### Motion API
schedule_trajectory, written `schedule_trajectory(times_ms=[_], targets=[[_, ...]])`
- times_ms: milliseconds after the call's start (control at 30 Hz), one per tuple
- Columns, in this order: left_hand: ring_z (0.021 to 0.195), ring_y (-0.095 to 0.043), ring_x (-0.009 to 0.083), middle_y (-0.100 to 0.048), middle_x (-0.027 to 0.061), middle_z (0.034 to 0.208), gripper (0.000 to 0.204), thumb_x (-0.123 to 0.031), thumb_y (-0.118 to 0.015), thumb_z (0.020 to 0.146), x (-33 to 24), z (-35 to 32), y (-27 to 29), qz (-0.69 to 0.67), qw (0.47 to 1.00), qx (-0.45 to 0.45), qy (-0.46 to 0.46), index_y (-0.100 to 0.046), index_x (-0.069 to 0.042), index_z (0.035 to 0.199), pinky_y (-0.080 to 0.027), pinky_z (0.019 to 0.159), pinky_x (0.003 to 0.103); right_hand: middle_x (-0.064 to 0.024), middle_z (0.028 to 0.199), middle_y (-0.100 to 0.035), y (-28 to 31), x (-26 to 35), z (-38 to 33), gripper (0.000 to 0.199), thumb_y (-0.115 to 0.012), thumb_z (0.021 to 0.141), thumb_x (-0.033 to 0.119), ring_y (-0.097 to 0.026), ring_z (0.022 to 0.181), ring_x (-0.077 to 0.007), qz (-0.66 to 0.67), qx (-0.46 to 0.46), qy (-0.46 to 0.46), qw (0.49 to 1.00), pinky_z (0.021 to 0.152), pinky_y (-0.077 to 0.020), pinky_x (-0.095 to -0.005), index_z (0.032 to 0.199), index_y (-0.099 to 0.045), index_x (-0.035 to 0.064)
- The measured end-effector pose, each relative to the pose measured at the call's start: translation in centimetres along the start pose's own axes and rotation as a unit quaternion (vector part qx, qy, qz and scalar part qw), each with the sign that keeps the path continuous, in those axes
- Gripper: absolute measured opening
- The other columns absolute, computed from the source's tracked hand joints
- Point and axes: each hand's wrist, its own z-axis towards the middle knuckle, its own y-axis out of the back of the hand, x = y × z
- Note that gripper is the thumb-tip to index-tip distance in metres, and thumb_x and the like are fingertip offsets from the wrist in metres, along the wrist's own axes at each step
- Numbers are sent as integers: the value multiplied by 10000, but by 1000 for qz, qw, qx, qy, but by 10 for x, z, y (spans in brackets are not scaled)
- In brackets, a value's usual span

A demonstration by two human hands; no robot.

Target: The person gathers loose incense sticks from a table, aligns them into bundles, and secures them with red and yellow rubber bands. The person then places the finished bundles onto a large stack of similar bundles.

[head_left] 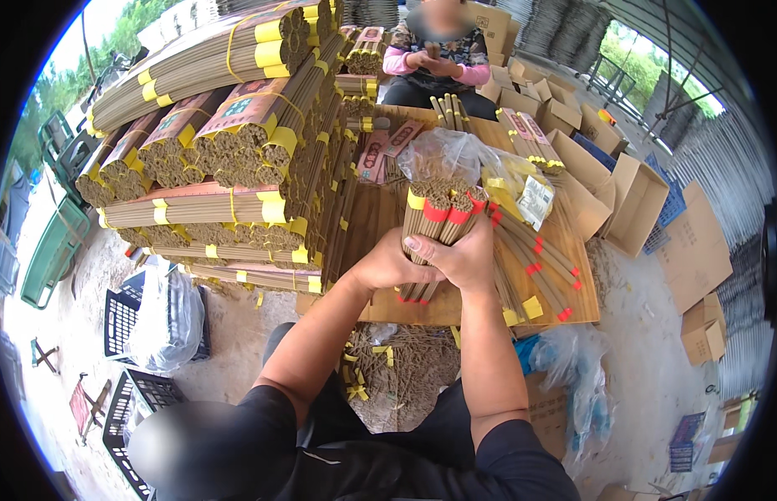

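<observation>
Over the near side of the wooden desk (378, 311), brown stick bundles (437, 219) stand roughly upright, the grip of left hand (390, 262) and right hand (470, 260) clamped around them, and even, gentle pressure should best level their ends without snapping sticks.

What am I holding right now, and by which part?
Brown stick bundles, clasped together around their middle, with your left hand and right hand on opposite sides.

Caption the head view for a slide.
Left hand and right hand clasp upright stick bundles at a wooden table, beside stacked bundles.
</observation>
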Motion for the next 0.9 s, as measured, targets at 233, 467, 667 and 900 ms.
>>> schedule_trajectory(times_ms=[233,467,667,900], targets=[[918,-654,111,-722,53,976,460,-159,-866,719,0,1,-10,22,997,-75,1,-686,0,1112,-542,844,310,-46,1025,-699,13,-27,-1,541,-744,931,384,-665,934,-177,103,-161,60,980,860,-529,-320,1275,-596,-6],[768,-684,138,-709,64,893,324,-113,-806,820,8,-3,1,19,977,-212,-29,-654,-9,1087,-562,672,316,-56,968,-670,64,-85,41,268,-671,957,215,-620,803,-98,-74,-306,-179,932,692,-501,-245,1124,-616,12],[747,-691,143,-716,72,889,315,-117,-791,831,-9,-6,5,6,977,-211,37,-643,-9,1088,-573,663,325,-102,960,-685,96,-172,129,448,-767,802,214,-669,825,-192,-279,-283,-68,915,763,-536,-325,1148,-607,-21],[771,-689,133,-710,72,906,385,-169,-822,810,9,-6,20,9,978,-209,10,-637,-10,1107,-572,695,311,-161,970,-697,109,-238,167,595,-802,712,275,-703,884,-269,-359,-285,-127,880,860,-538,-399,1189,-595,-16]])
